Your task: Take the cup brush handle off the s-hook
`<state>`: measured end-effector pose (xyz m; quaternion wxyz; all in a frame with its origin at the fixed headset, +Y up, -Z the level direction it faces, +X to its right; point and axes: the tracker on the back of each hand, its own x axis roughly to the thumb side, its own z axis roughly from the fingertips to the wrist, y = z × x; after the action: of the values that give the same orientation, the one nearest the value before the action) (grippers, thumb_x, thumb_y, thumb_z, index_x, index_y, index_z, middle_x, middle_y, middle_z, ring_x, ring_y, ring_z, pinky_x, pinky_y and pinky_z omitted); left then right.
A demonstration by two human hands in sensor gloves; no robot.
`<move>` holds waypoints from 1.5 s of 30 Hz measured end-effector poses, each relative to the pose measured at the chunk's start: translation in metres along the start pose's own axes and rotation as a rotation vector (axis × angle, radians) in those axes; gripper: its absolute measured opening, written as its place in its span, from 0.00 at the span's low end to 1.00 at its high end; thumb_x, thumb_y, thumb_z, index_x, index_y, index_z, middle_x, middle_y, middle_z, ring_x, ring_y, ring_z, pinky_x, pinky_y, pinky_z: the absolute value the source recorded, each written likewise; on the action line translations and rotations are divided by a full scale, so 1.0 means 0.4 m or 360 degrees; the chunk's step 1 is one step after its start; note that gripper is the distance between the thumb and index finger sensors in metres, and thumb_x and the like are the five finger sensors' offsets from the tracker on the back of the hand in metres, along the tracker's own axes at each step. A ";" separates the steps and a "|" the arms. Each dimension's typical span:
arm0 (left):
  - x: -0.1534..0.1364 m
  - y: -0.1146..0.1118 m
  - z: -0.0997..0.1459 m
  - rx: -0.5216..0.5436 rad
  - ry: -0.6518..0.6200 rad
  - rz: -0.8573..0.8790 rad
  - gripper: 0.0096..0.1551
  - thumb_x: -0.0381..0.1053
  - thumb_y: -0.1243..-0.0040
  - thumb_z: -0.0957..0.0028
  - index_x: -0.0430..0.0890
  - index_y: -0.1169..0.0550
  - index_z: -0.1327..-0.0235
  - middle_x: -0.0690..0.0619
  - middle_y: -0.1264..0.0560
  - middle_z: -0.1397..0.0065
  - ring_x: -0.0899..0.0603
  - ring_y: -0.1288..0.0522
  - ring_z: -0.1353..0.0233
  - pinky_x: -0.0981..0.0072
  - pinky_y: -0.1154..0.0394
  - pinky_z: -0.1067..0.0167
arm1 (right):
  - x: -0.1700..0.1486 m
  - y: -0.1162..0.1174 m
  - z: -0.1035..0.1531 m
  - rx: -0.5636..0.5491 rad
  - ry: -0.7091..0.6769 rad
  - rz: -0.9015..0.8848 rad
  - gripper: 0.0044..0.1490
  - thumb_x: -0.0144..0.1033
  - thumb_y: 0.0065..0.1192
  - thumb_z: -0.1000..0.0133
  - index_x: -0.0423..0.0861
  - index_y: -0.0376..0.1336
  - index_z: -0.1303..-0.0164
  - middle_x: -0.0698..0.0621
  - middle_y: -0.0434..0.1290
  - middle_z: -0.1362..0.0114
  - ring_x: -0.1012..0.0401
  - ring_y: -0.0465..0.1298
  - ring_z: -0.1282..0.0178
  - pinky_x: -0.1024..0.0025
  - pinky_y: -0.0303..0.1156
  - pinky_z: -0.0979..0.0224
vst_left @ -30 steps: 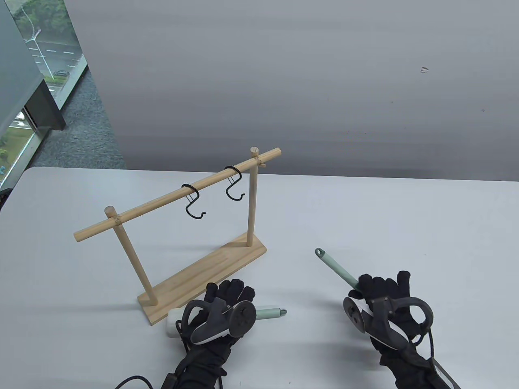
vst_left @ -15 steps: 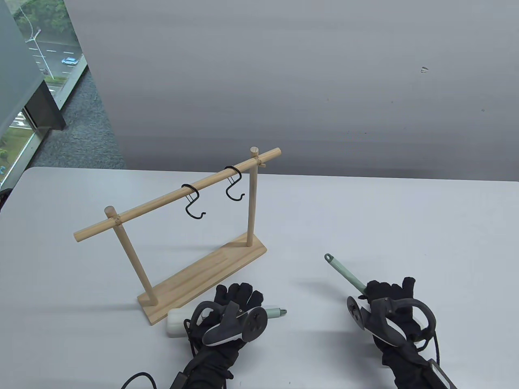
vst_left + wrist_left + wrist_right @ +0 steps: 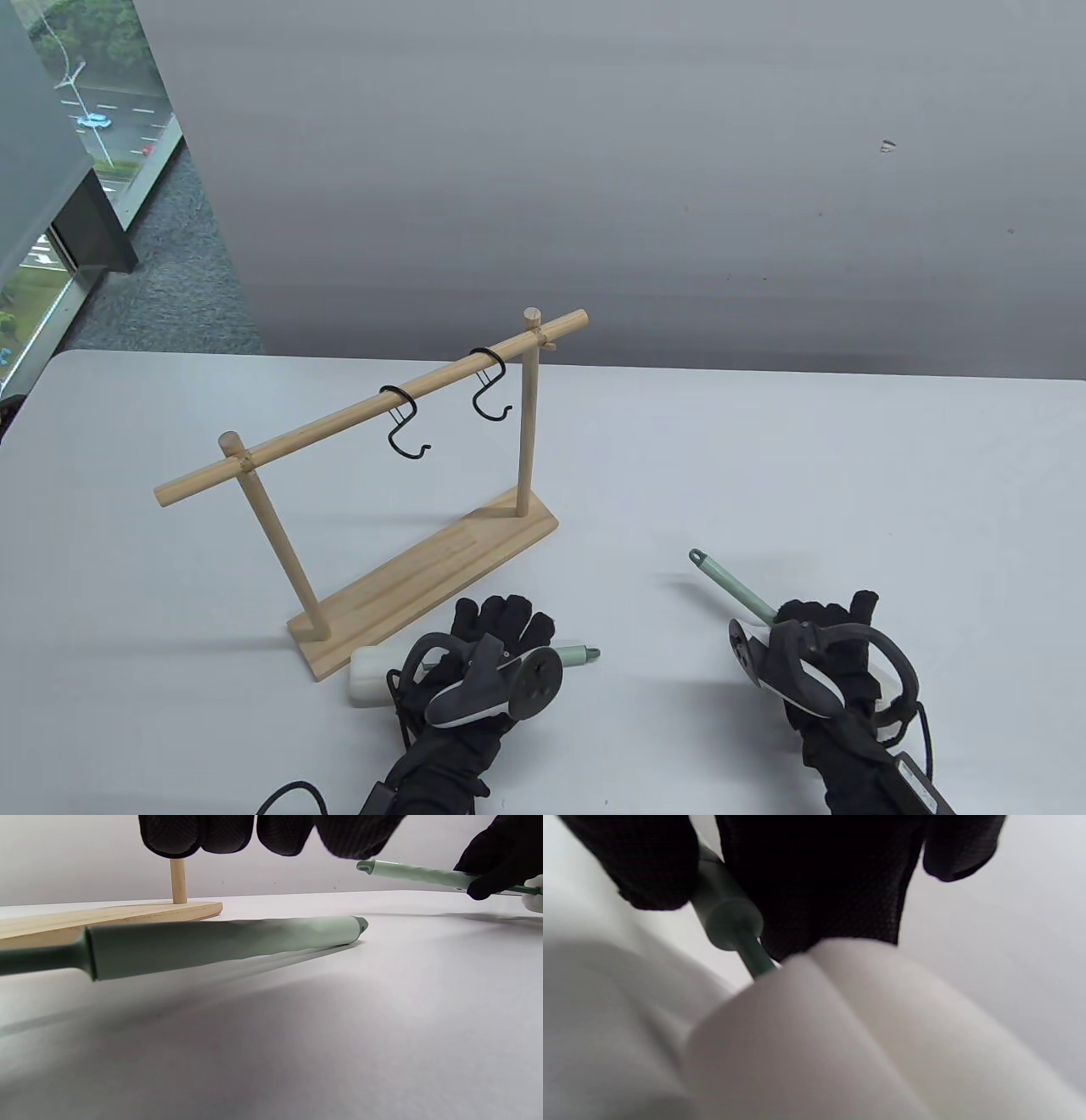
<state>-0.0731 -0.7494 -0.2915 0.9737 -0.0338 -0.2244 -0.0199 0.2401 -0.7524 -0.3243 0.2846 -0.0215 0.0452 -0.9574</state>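
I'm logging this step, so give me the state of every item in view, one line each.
Left s-hook: on the rail, empty.
Right s-hook: on the rail, empty.
Left cup brush: lying on the table beside the rack base, unhooked.
Right cup brush: unhooked, handle gripped by the right hand.
Left hand: above its brush, fingers clear of the handle.
Wooden rack: upright.

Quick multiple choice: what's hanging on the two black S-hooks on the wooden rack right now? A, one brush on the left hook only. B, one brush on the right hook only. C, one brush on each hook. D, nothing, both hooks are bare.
D: both S-hooks hang bare; one brush lies on the table by the left hand, the other brush is in the right hand.
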 end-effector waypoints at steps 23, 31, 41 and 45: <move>-0.004 0.005 0.004 -0.0001 0.0008 0.0011 0.33 0.58 0.43 0.48 0.48 0.31 0.30 0.37 0.35 0.21 0.28 0.32 0.24 0.32 0.42 0.32 | 0.012 0.018 0.003 0.0272 -0.0034 0.0046 0.34 0.55 0.62 0.51 0.45 0.70 0.42 0.48 0.80 0.43 0.52 0.84 0.44 0.38 0.60 0.29; -0.006 0.006 0.005 -0.0016 0.0015 0.0008 0.33 0.58 0.43 0.48 0.48 0.31 0.30 0.37 0.35 0.21 0.28 0.32 0.24 0.32 0.42 0.32 | 0.008 0.017 0.003 0.0290 -0.0032 0.0049 0.34 0.55 0.61 0.51 0.45 0.69 0.41 0.48 0.80 0.42 0.52 0.83 0.44 0.38 0.60 0.29; -0.010 0.007 0.006 -0.0018 0.0027 0.0013 0.33 0.58 0.43 0.48 0.48 0.31 0.30 0.37 0.35 0.21 0.28 0.32 0.24 0.32 0.42 0.32 | -0.006 0.019 0.003 0.0306 -0.0015 -0.0015 0.35 0.55 0.60 0.50 0.45 0.68 0.40 0.47 0.79 0.41 0.51 0.83 0.42 0.38 0.60 0.29; -0.010 0.008 0.007 -0.0014 0.0029 0.0010 0.33 0.58 0.43 0.48 0.48 0.31 0.30 0.38 0.35 0.21 0.28 0.32 0.24 0.32 0.42 0.32 | -0.015 0.016 0.004 0.0293 -0.0002 -0.0056 0.34 0.54 0.60 0.50 0.45 0.69 0.40 0.47 0.79 0.41 0.51 0.83 0.43 0.38 0.60 0.29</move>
<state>-0.0779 -0.7460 -0.2910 0.9756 -0.0385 -0.2152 -0.0180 0.2486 -0.7546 -0.3232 0.2684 0.0032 -0.0434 -0.9623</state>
